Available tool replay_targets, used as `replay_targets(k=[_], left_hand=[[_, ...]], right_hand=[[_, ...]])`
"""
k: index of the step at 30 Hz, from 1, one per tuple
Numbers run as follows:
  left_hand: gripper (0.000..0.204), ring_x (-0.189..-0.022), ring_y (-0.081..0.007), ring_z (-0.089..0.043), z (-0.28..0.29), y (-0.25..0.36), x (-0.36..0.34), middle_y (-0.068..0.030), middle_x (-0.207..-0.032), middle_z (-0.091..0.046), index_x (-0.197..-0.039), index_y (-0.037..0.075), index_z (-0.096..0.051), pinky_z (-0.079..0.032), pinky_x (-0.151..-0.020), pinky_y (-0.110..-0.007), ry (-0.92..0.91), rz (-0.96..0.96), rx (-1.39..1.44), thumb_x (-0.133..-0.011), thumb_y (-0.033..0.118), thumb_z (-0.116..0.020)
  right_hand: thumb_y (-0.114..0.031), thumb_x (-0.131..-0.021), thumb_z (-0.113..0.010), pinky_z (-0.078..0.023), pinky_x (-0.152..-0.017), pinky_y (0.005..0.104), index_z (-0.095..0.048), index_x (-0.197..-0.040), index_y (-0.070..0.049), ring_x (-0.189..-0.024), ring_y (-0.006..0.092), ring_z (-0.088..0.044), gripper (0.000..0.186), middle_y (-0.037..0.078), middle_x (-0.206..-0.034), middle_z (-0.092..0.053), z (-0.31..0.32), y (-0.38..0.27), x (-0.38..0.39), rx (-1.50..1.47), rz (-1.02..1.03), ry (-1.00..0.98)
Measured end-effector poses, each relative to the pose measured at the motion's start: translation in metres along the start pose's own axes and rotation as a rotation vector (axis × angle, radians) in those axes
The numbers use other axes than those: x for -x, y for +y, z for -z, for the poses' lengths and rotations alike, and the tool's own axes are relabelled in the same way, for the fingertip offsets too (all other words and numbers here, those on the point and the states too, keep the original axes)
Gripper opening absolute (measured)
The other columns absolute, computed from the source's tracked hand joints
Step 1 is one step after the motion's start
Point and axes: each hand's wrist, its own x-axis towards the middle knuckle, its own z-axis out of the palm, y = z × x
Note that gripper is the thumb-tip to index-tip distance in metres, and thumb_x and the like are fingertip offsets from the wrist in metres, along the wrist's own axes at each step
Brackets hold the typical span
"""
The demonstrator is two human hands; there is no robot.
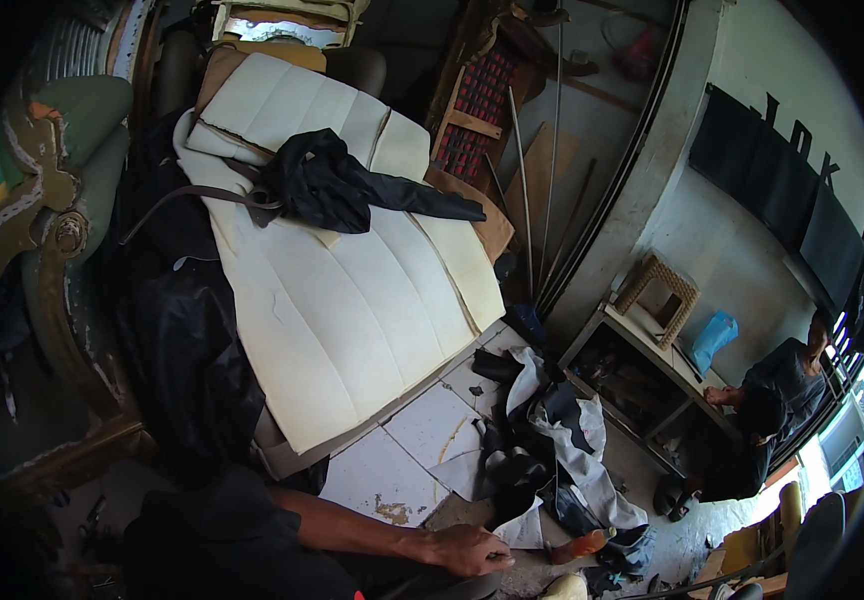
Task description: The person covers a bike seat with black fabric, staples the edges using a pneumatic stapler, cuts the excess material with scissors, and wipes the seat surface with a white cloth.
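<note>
Left hand (pixel 470 550) at the lower centre of the frame, its fingers loosely curled; it does not visibly grasp anything, though whether a small item lies within the curl cannot be told. The right hand is out of view. Nearest to the left hand, just to its right, are an orange-red object (pixel 584 546) of uncertain kind and a heap of black and pale sheet scraps (pixel 584 472) on the tiled floor (pixel 382 470).

Progress, as judged from what lies in view: a large cream channelled panel (pixel 352 320), at the centre, already bears its parallel lines and appears shaped, yet lies loose; a smaller cream panel (pixel 287 100) rests at its upper end. Carved chair frame (pixel 60 185), upper left: some of its wood looks bare or worn, so finishing there seems incomplete. How much remains overall cannot be determined.

Counts: one hand; two cream panels, at least; one black crumpled cloth (pixel 327 185) and one dark strap (pixel 192 190) upon them; one carved frame; one woven-edged frame (pixel 676 280) and one blue bag (pixel 715 340) on the worktop (pixel 640 331), right; apparently two other people (pixel 794 380), far right. The scraps overlap too much to number.
</note>
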Motion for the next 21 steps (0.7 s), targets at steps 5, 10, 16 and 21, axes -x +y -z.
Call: replay_targets(k=[5, 10, 16, 21], left_hand=[[0.028, -0.097, -0.0339, -0.067, 0.008, 0.015, 0.006, -0.0153, -0.103, -0.071, -0.106, -0.001, -0.067, -0.054, -0.085, -0.042, -0.043, -0.01, -0.119, -0.1, 0.024, -0.057], [0.023, -0.102, -0.0342, -0.068, 0.015, 0.027, 0.013, -0.0186, -0.11, -0.07, -0.107, -0.001, -0.069, -0.054, -0.091, -0.041, 0.126, -0.244, -0.285, -0.095, 0.017, -0.059], [0.02, -0.1, -0.0322, -0.068, 0.004, 0.029, -0.001, -0.0159, -0.106, -0.071, -0.103, 0.0, -0.069, -0.054, -0.09, -0.041, 0.082, -0.232, -0.313, -0.093, 0.013, -0.058], [0.019, -0.096, -0.0321, -0.068, -0.009, 0.04, -0.003, -0.0143, -0.103, -0.071, -0.101, 0.001, -0.07, -0.055, -0.086, -0.041, 0.051, -0.249, -0.327, -0.093, 0.014, -0.058]], right_hand=[[-0.019, -0.097, -0.061, -0.055, -0.069, 0.0432, -0.06, -0.13, -0.008, -0.078, 0.0301, -0.07, 0.035, 0.011, -0.088, -0.073, -0.009, 0.006, 0.009, 0.036, 0.023, -0.159], [-0.028, -0.093, -0.067, -0.053, -0.066, 0.0464, -0.069, -0.103, -0.004, -0.077, 0.0399, -0.069, 0.026, 0.022, -0.09, -0.07, -0.014, -0.001, 0.001, -0.115, 0.018, -0.328], [-0.026, -0.091, -0.071, -0.053, -0.058, 0.045, -0.064, -0.114, -0.009, -0.069, 0.0399, -0.068, 0.029, 0.017, -0.082, -0.07, 0.007, -0.033, 0.016, -0.16, 0.019, -0.323], [-0.029, -0.092, -0.071, -0.052, -0.052, 0.0419, -0.062, -0.121, -0.013, -0.061, 0.0366, -0.066, 0.035, 0.014, -0.078, -0.07, 0.029, -0.051, 0.042, -0.205, 0.065, -0.325]])
